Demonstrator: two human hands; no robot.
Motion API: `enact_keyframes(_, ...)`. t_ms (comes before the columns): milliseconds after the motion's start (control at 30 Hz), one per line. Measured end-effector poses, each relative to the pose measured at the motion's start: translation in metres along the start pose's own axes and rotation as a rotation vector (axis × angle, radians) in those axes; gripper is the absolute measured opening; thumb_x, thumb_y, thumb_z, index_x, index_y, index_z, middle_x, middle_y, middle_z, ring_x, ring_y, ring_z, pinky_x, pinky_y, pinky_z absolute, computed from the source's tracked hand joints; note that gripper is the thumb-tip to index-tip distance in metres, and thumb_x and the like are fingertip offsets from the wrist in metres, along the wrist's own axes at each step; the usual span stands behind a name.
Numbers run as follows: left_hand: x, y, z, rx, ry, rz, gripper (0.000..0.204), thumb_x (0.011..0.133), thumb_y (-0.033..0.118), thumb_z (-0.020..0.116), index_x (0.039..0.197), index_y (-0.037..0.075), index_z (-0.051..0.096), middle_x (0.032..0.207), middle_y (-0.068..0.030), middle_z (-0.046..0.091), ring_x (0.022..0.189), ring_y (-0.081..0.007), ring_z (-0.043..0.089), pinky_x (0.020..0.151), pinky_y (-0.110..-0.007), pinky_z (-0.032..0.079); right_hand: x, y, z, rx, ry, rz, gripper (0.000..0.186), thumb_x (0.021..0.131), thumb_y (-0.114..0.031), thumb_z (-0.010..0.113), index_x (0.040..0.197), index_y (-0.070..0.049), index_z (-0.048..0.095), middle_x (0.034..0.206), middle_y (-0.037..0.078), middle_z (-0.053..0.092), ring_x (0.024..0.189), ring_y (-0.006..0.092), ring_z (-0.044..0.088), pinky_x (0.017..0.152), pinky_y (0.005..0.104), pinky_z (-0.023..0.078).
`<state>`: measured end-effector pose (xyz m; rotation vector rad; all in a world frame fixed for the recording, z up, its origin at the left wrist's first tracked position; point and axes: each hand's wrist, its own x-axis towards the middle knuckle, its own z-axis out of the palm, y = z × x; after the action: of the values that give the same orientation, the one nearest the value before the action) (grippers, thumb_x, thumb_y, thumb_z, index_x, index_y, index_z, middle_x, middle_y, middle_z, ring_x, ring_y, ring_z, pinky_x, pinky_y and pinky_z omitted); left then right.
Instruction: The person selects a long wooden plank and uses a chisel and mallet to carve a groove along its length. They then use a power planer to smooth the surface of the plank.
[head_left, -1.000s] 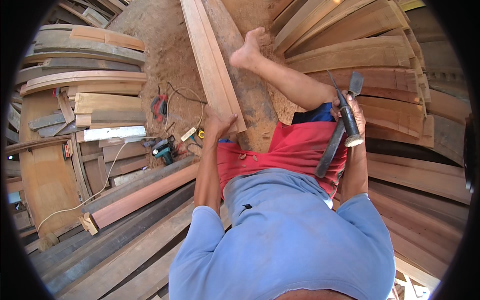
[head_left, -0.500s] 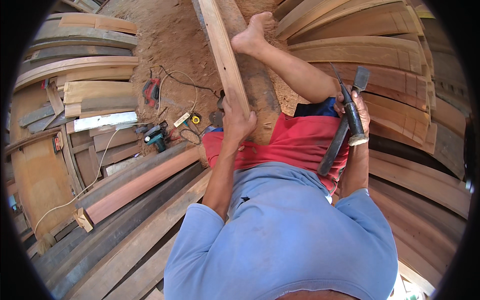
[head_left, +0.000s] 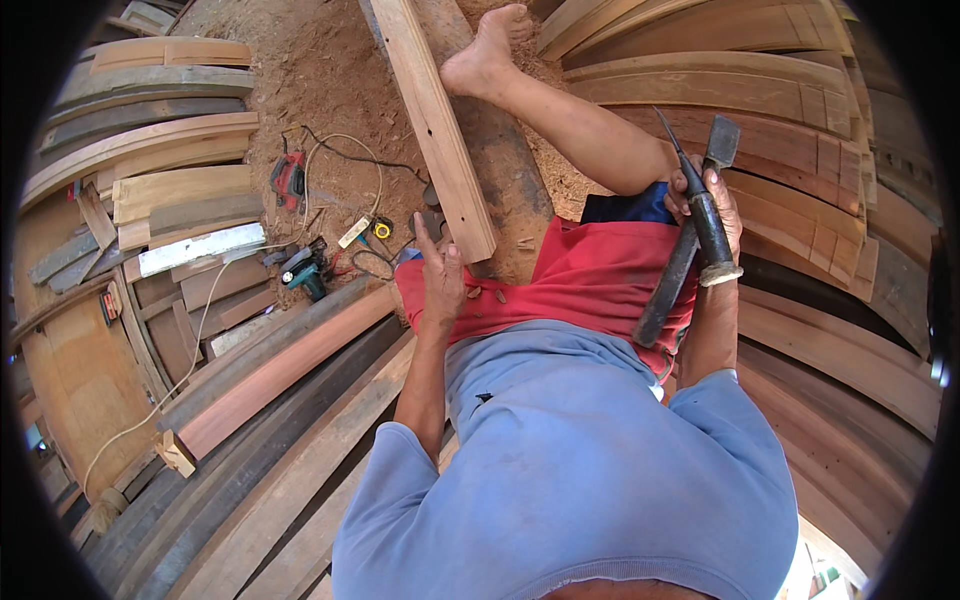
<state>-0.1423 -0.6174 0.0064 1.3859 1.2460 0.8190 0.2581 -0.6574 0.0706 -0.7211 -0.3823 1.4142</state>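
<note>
sawdust (head_left: 562,185) lay beside a thick, weathered beam (head_left: 510,165) on the brown earth floor (head_left: 330,85), while stacked planks (head_left: 150,170) crowded the left of the workspace and more timber (head_left: 740,150) fanned close along the right. partly over the beam lay a long pale board (head_left: 430,130) with dark holes, its near end right by the person's red shorts (head_left: 570,280). the left hand (head_left: 440,280) was just beside that end, fingers loosely spread with the index stretched out, gripping nothing visible (whether it touched the wood could not be told). the right hand (head_left: 728,215) was curled round two tools at once: a dark-handled spike (head_left: 712,235) and a flat-bladed tool (head_left: 665,290), both slanting near the right thigh. a bare leg (head_left: 580,120) stretched out on the board's right, its foot close to the wood, narrowing the space there. to the left, a red power tool (head_left: 288,180), a pale socket block (head_left: 353,232), a yellow tape measure (head_left: 381,230) and a teal power tool (head_left: 305,277) lay among looping cords (head_left: 381,185), which cluttered the floor.
</note>
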Motion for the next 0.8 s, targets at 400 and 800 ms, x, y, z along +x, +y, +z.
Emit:
enact_keyframes(400, 0.008, 0.021, 0.009, 0.358, -0.115, -0.031, 0.105, 0.086, 0.018, 0.072, 0.160, 0.001, 0.000, 0.139, -0.0319, 0.053, 0.124, -0.0426, 0.060, 0.102, -0.044, 0.050, 0.002, 0.001, -0.005, 0.013, -0.038, 0.000, 0.033, 0.101, -0.034, 0.065, 0.111, -0.005, 0.052, 0.094, 0.010, 0.059, 0.069, 0.0121, 0.046, 0.066, 0.0265, 0.038)
enact_keyframes(800, 0.002, 0.002, 0.004, 0.349, -0.186, 0.082, 0.107, 0.078, 0.004, 0.064, 0.161, 0.001, -0.005, 0.143, -0.0306, 0.049, 0.124, -0.0424, 0.060, 0.101, -0.043, 0.050, 0.001, -0.002, 0.004, -0.067, 0.063, 0.017, 0.030, 0.101, -0.036, 0.063, 0.103, -0.008, 0.051, 0.092, 0.008, 0.060, 0.070, 0.0116, 0.047, 0.069, 0.0276, 0.040)
